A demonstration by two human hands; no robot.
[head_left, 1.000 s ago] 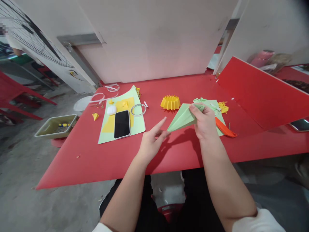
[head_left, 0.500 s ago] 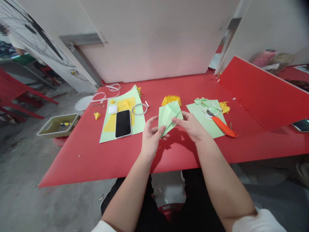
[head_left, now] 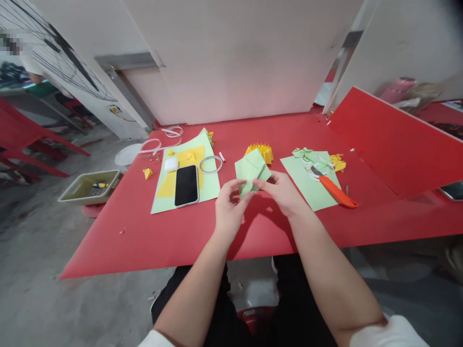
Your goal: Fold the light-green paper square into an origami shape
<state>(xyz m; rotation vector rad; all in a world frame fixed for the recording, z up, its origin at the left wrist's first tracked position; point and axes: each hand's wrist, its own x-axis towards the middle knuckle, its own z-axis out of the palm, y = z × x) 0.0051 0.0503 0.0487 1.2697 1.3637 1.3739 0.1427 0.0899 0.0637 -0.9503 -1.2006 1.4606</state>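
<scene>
A folded light green paper (head_left: 253,166) is held above the red table, between both hands. My left hand (head_left: 230,205) pinches its lower left part with thumb and fingers. The thumb and fingers of my right hand (head_left: 280,190) grip its lower right side. Just behind the paper stands a yellow pleated paper piece (head_left: 265,153), partly hidden by it. On the right, an orange-handled knife (head_left: 336,191) rests on a green sheet (head_left: 307,185) with green and white scraps.
The red table (head_left: 144,246) also bears a phone (head_left: 186,186), a white case (head_left: 171,164) and a tape roll (head_left: 211,165) at the left. A red board (head_left: 398,140) leans at the right. A bin (head_left: 90,188) is beyond the left edge. A person is at far left.
The green paper has been turned and its lower part bent between my fingers. Both hands have drawn slightly closer together. The view has shifted a little.
</scene>
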